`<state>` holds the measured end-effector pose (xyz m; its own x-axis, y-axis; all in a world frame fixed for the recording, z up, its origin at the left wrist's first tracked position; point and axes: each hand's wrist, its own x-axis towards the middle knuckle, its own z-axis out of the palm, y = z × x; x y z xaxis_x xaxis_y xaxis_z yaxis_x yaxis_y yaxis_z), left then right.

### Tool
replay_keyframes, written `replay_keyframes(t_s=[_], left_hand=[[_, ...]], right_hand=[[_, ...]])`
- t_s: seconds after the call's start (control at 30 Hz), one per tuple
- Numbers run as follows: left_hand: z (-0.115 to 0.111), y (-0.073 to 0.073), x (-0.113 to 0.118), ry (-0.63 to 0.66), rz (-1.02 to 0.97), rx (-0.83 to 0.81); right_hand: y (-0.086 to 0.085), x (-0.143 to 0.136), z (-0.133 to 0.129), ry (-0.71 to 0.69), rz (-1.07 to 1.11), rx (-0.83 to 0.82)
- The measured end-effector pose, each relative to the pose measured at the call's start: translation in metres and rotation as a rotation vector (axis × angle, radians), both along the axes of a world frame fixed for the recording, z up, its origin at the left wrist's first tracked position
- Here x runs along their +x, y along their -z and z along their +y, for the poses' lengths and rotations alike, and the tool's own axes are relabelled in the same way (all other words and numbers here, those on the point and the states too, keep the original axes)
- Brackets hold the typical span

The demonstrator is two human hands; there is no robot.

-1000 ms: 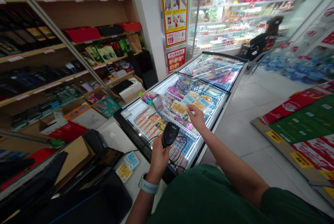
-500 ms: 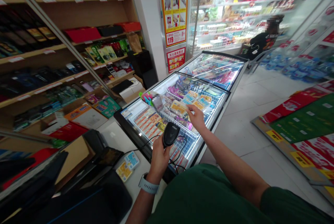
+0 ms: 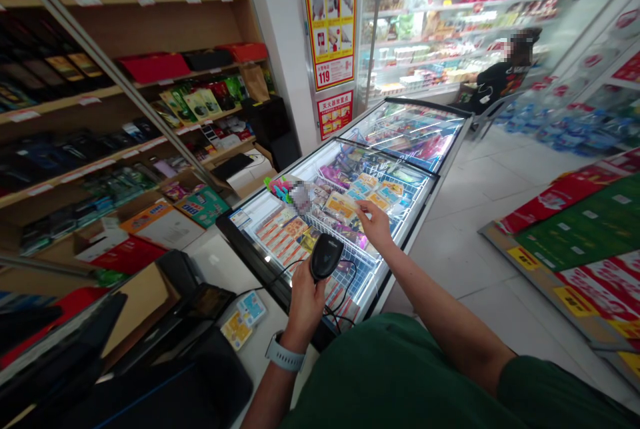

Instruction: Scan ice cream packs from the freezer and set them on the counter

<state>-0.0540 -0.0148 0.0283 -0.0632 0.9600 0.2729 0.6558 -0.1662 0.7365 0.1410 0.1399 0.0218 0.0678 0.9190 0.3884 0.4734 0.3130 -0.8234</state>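
Freezer glass (image 3: 415, 127), smooth black scanner (image 3: 327, 256)

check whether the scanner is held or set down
Held: the left hand is wrapped around the lower part of the black scanner.

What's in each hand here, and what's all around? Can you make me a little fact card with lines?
Place: a shop
Left hand: holds a black handheld barcode scanner
Right hand: pinches the edge of a flat, yellow-labelled pack
Wrist: a wristwatch with a pale strap, left arm
Below the hands: a glass-topped display freezer
On the white counter: yellow and blue packaging
Wall: red fire-safety poster showing "119"
Farther back: a person in a dark top
Pack's small print: too small to read
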Motion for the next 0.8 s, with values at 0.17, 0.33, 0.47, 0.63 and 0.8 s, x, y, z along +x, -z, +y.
replay_keyframes(t_s=[0.17,0.33,0.47,0.63,0.8], left_hand=[[0.001,0.000,0.001,-0.007,-0.004,-0.006],[0.002,0.001,0.001,0.016,-0.025,-0.008],[0.001,0.005,0.001,0.029,-0.041,-0.002],[-0.001,0.009,0.002,0.014,-0.029,-0.006],[-0.003,0.013,0.004,0.022,-0.057,-0.031]], right_hand=[[0.003,0.002,0.002,0.002,0.005,-0.001],[0.011,0.005,0.007,0.004,0.002,-0.024],[0.024,0.010,0.011,0.012,-0.039,-0.064],[0.044,0.020,0.020,0.058,-0.098,-0.180],[0.060,0.037,0.040,0.111,-0.109,-0.252]])
